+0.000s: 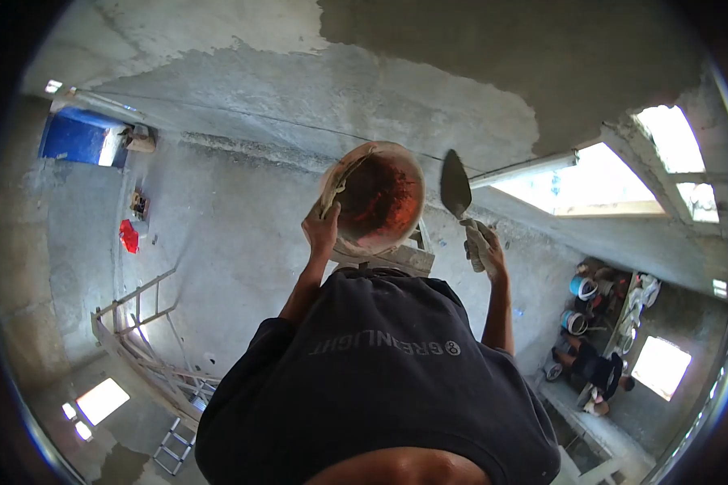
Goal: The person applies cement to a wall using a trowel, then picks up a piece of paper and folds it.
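My left hand [322,229] grips the rim of a round bucket [380,198], tipped so that its reddish inside faces up to me. Dried mortar crusts the rim near my fingers. In my right hand [485,249] is a pointing trowel [455,184], held by its handle with the grey blade pointing away from me toward the wall. The blade is a short way to the right of the bucket. Ahead of both hands rises a plastered wall [429,97], with a darker, wet-looking patch of plaster [510,48] across its upper part.
Below me, a wooden plank [408,260] shows under the bucket. A timber frame [146,356] and a metal ladder [174,446] stand at the lower left. A red object [129,236] lies on the floor. At right are window openings [590,182], buckets [574,322] and another person [594,368].
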{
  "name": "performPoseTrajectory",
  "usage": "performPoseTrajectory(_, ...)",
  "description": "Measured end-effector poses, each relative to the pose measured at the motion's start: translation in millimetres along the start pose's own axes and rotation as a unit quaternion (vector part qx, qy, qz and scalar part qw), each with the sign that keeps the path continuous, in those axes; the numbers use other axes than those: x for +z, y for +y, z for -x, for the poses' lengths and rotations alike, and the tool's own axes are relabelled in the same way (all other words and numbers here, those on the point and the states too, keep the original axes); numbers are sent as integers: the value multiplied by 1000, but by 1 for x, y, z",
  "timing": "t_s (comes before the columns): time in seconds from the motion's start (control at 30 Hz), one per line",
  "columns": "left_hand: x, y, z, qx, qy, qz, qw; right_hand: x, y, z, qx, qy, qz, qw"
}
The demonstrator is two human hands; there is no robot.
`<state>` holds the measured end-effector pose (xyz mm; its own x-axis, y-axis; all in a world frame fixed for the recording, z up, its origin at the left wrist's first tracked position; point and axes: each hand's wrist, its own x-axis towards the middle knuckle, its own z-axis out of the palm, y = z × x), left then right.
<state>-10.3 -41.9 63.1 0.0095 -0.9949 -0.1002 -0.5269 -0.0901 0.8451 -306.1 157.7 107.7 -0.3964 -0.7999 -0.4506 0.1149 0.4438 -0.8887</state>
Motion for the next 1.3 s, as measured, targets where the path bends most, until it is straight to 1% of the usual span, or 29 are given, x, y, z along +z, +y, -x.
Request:
performPoseTrajectory(0.03,0,11,-4,48,15,31,998,1,-11,8,3,8,-4,1000)
performPoseTrajectory(0.1,-6,27,-9,64,18,17,998,13,-28,19,41,-95,-137,985)
performPoseTrajectory(0.13,-10,35,-11,79,28,5,996,23,-34,24,104,-64,-162,979)
performPoseTrajectory(0.17,-14,43,-13,80,27,2,996,28,-41,25,145,-96,-190,966)
performPoseTrajectory(0.23,-20,58,-13,30,23,5,999,35,-43,24,137,-152,-227,952)
performPoseTrajectory(0.27,-23,64,-11,28,24,2,999,38,-41,24,139,-154,-228,951)
performPoseTrajectory(0.33,-24,73,-8,13,51,18,998,45,-39,22,139,-117,-184,966)
performPoseTrajectory(0.37,-25,78,-7,13,51,15,999,49,-36,20,140,-118,-187,965)
performPoseTrajectory(0.4,-24,82,-5,24,68,43,996,55,-37,18,-71,-31,32,996)
performPoseTrajectory(0.43,-25,85,-3,35,84,72,993,61,-40,18,-274,61,249,927)
performPoseTrajectory(0.47,-27,87,-2,36,79,69,994,61,-46,23,-240,87,308,916)
performPoseTrajectory(0.5,-28,88,-2,30,68,58,996,65,-52,25,-237,90,306,918)
performPoseTrajectory(0.57,-31,90,-1,27,55,45,997,69,-57,27,-202,123,375,896)
performPoseTrajectory(0.63,-32,93,-1,50,47,43,997,68,-50,25,-202,121,371,898)
performPoseTrajectory(0.7,-31,96,0,56,42,50,996,69,-49,25,-215,128,357,900)
performPoseTrajectory(0.77,-32,100,1,60,37,55,996,67,-55,27,-209,121,350,905)
performPoseTrajectory(0.83,-34,104,2,87,33,48,994,66,-56,26,-201,114,342,911)
performPoseTrajectory(0.87,-35,106,3,87,31,45,995,64,-54,24,-193,85,283,936)
performPoseTrajectory(0.9,-35,108,3,123,30,50,991,64,-54,22,-184,57,222,956)
performPoseTrajectory(0.93,-34,110,3,160,29,56,985,64,-55,22,-152,43,196,968)
performPoseTrajectory(0.97,-34,112,3,160,27,53,985,64,-58,21,-149,44,194,969)
performPoseTrajectory(1.03,-38,116,3,241,12,23,970,64,-66,19,-12,-24,153,988)
performPoseTrajectory(1.07,-39,119,3,241,8,22,970,64,-52,11,-45,-48,130,989)
performPoseTrajectory(1.1,-42,122,2,270,0,22,963,66,-45,4,-43,-46,128,990)
performPoseTrajectory(1.13,-44,125,1,298,-9,21,954,70,-41,-1,-23,-39,137,990)
performPoseTrajectory(1.2,-50,128,-1,302,-23,8,953,79,-46,-9,9,-38,130,991)
performPoseTrajectory(1.23,-52,130,-2,306,-31,-4,951,83,-50,-12,10,-36,128,991)
performPoseTrajectory(1.3,-53,132,-2,318,-33,0,948,90,-55,-16,-49,8,163,985)
